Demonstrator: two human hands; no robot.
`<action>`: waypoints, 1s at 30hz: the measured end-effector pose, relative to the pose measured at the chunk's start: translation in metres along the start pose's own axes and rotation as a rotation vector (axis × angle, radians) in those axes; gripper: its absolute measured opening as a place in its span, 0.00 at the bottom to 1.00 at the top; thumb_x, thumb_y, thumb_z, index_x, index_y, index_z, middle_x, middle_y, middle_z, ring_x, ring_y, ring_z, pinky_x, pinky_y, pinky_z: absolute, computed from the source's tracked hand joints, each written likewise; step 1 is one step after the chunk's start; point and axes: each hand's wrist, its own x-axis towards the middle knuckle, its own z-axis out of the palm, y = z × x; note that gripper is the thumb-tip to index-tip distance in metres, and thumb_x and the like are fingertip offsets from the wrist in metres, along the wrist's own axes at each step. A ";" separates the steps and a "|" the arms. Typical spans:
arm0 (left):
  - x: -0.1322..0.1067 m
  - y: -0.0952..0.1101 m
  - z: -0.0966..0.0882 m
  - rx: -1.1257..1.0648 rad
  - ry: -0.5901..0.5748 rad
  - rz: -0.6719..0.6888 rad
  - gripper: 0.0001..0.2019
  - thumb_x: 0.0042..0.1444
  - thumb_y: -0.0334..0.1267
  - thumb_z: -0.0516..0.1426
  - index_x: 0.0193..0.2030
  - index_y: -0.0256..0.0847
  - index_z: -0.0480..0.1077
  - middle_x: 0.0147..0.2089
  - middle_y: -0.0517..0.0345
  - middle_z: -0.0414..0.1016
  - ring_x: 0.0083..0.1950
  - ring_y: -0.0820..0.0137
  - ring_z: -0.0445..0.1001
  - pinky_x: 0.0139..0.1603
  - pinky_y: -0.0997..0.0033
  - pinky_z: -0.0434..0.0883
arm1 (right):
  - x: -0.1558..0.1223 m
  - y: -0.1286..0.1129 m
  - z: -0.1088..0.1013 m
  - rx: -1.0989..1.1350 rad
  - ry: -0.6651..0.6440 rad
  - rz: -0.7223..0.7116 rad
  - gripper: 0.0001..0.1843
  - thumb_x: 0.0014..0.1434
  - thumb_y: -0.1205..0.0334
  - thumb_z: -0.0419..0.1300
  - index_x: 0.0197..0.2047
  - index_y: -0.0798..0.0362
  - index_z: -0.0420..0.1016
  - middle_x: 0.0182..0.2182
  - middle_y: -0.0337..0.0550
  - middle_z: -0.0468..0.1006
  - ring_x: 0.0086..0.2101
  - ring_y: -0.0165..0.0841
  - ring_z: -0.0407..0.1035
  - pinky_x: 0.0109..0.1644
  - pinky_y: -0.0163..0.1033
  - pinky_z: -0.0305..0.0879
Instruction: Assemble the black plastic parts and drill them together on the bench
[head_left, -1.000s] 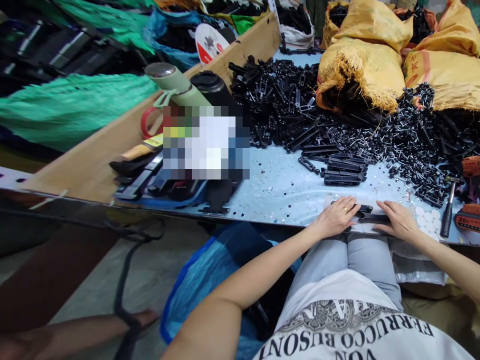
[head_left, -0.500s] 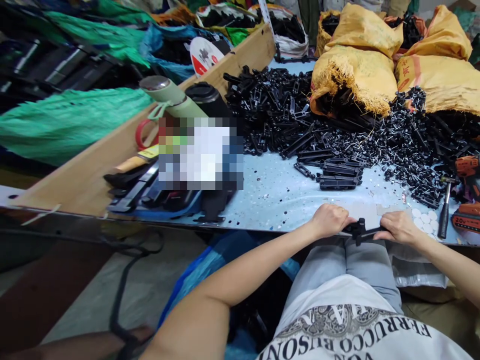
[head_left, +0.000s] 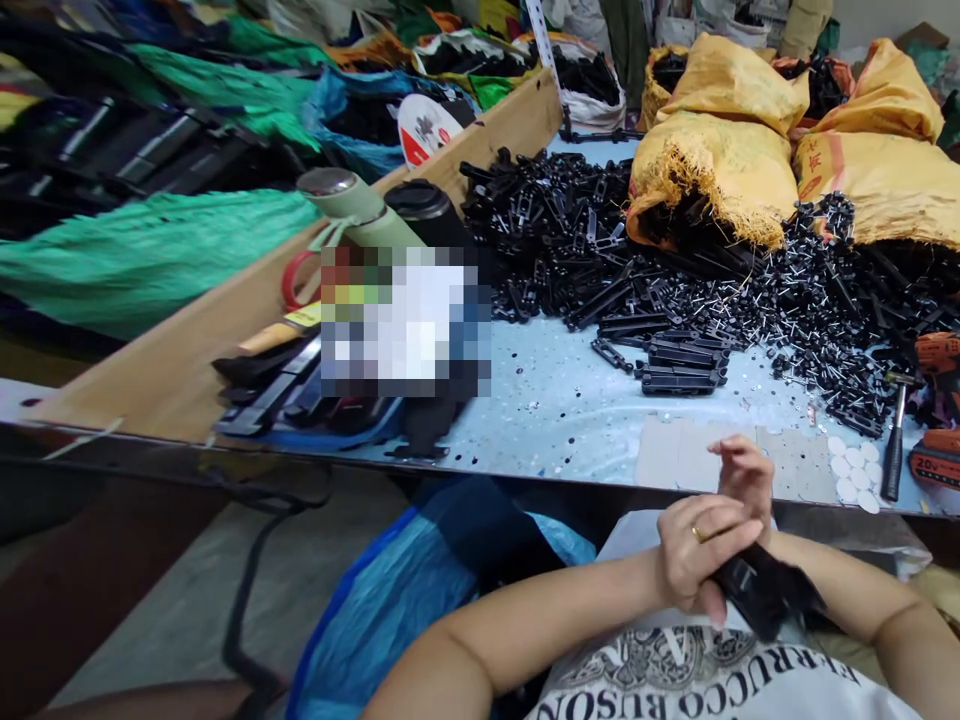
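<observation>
My left hand (head_left: 697,550), with a ring on one finger, is closed on a black plastic part (head_left: 765,592) over my lap. The part is tilted, and its far end is smeared by motion. Just behind it my right hand (head_left: 744,482) is raised at the table edge, its fingers apart and loosely bent, with nothing seen in them. My left hand overlaps its lower palm. Nearest on the blue tabletop (head_left: 525,400) are pale flat pieces (head_left: 675,450) and several white round discs (head_left: 855,468). Farther back lies a short stack of black plastic strips (head_left: 682,368).
Black parts (head_left: 555,220) and loose screws (head_left: 810,320) heap toward the back, beside yellow sacks (head_left: 720,170). A hammer (head_left: 894,440) and an orange drill (head_left: 937,360) lie at right. A wooden board (head_left: 187,340) edges the left, near a green flask (head_left: 367,215). A blue bag (head_left: 390,580) hangs below.
Both hands have come back from the table edge toward my body. My right hand has let go of the black part; my left hand keeps it and has swung it rightward over my lap.
</observation>
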 end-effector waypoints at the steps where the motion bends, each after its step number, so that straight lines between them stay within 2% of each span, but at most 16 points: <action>1: 0.002 -0.011 0.002 0.029 0.064 0.017 0.37 0.54 0.68 0.33 0.43 0.45 0.73 0.35 0.50 0.75 0.42 0.64 0.74 0.41 0.64 0.73 | 0.017 0.007 0.004 -0.020 0.058 0.019 0.14 0.60 0.58 0.43 0.42 0.49 0.67 0.42 0.55 0.69 0.48 0.44 0.63 0.47 0.52 0.63; 3: 0.007 -0.037 0.004 0.121 0.159 0.009 0.35 0.52 0.69 0.41 0.49 0.46 0.71 0.38 0.50 0.75 0.43 0.63 0.74 0.42 0.64 0.72 | 0.060 0.027 0.001 -0.018 0.120 -0.028 0.14 0.61 0.63 0.42 0.46 0.52 0.64 0.46 0.55 0.68 0.51 0.41 0.61 0.50 0.49 0.61; 4: 0.009 -0.051 0.004 0.197 0.137 -0.019 0.33 0.52 0.68 0.44 0.51 0.46 0.70 0.39 0.49 0.74 0.43 0.63 0.73 0.42 0.63 0.71 | 0.085 0.039 -0.005 -0.031 0.115 -0.065 0.13 0.61 0.64 0.43 0.46 0.53 0.63 0.47 0.55 0.67 0.51 0.40 0.61 0.52 0.47 0.60; 7: 0.016 -0.090 0.005 0.355 -0.054 -0.092 0.23 0.54 0.55 0.55 0.53 0.46 0.69 0.42 0.48 0.74 0.47 0.61 0.71 0.48 0.60 0.69 | 0.165 0.078 -0.030 -0.170 0.072 -0.079 0.13 0.65 0.61 0.44 0.47 0.57 0.64 0.47 0.54 0.69 0.49 0.35 0.61 0.54 0.40 0.57; 9: 0.021 -0.110 0.007 0.389 -0.140 -0.129 0.17 0.55 0.44 0.58 0.52 0.47 0.69 0.45 0.48 0.74 0.49 0.60 0.70 0.49 0.57 0.66 | 0.216 0.100 -0.045 -0.306 0.012 -0.053 0.17 0.67 0.58 0.43 0.49 0.61 0.65 0.47 0.53 0.69 0.48 0.32 0.60 0.55 0.35 0.54; 12: 0.030 -0.126 0.011 0.431 -0.166 -0.186 0.15 0.55 0.39 0.58 0.51 0.48 0.69 0.47 0.49 0.74 0.49 0.59 0.70 0.47 0.55 0.65 | 0.279 0.120 -0.055 -0.390 0.004 -0.001 0.23 0.66 0.55 0.43 0.51 0.67 0.64 0.50 0.57 0.66 0.50 0.31 0.56 0.55 0.35 0.51; 15: 0.042 -0.135 0.009 0.451 -0.137 -0.205 0.20 0.53 0.43 0.60 0.53 0.47 0.68 0.49 0.47 0.73 0.51 0.57 0.68 0.48 0.54 0.64 | 0.317 0.130 -0.051 -0.422 0.013 0.059 0.25 0.64 0.54 0.46 0.50 0.71 0.64 0.51 0.63 0.64 0.49 0.33 0.55 0.50 0.37 0.52; 18: 0.055 -0.163 -0.009 0.468 -0.008 -0.324 0.23 0.55 0.49 0.56 0.57 0.44 0.65 0.50 0.45 0.72 0.52 0.55 0.67 0.49 0.54 0.64 | 0.329 0.131 -0.043 -0.433 0.010 0.068 0.21 0.61 0.56 0.52 0.45 0.69 0.67 0.50 0.63 0.66 0.47 0.33 0.56 0.47 0.38 0.52; 21: 0.065 -0.216 -0.044 0.524 0.147 -0.582 0.19 0.59 0.45 0.52 0.55 0.41 0.65 0.48 0.43 0.71 0.50 0.55 0.67 0.46 0.56 0.66 | 0.323 0.124 -0.046 -0.401 0.016 0.038 0.17 0.61 0.56 0.53 0.41 0.66 0.68 0.42 0.57 0.72 0.41 0.30 0.61 0.44 0.35 0.54; 23: 0.068 -0.255 -0.068 0.596 0.174 -0.765 0.17 0.58 0.39 0.51 0.53 0.36 0.66 0.49 0.40 0.70 0.49 0.53 0.67 0.45 0.56 0.66 | 0.311 0.114 -0.059 -0.368 0.046 0.017 0.17 0.62 0.55 0.52 0.43 0.64 0.67 0.40 0.54 0.73 0.37 0.29 0.63 0.42 0.33 0.57; 25: 0.071 -0.287 -0.087 0.669 0.114 -0.872 0.17 0.56 0.33 0.50 0.52 0.34 0.66 0.50 0.38 0.69 0.51 0.52 0.66 0.46 0.55 0.65 | 0.294 0.098 -0.079 -0.312 0.141 -0.017 0.20 0.62 0.54 0.53 0.49 0.63 0.63 0.43 0.56 0.72 0.37 0.29 0.64 0.43 0.32 0.59; 27: 0.074 -0.308 -0.098 0.711 -0.022 -0.876 0.16 0.55 0.29 0.50 0.50 0.34 0.67 0.50 0.37 0.68 0.52 0.51 0.64 0.47 0.54 0.64 | 0.268 0.075 -0.102 -0.221 0.245 -0.124 0.23 0.60 0.54 0.55 0.52 0.62 0.60 0.45 0.57 0.71 0.39 0.31 0.65 0.46 0.33 0.61; 28: 0.076 -0.314 -0.102 0.716 -0.093 -0.851 0.14 0.54 0.29 0.51 0.48 0.34 0.68 0.49 0.38 0.69 0.53 0.51 0.64 0.48 0.54 0.63 | 0.252 0.061 -0.112 -0.173 0.249 -0.221 0.23 0.59 0.55 0.57 0.53 0.60 0.61 0.45 0.56 0.71 0.40 0.32 0.66 0.47 0.35 0.62; 30: 0.083 -0.322 -0.107 0.712 -0.198 -0.787 0.09 0.54 0.30 0.52 0.42 0.35 0.70 0.48 0.40 0.70 0.53 0.52 0.64 0.50 0.55 0.63 | 0.212 0.034 -0.122 -0.141 0.096 -0.430 0.19 0.58 0.58 0.59 0.51 0.55 0.65 0.43 0.51 0.73 0.41 0.35 0.67 0.47 0.39 0.64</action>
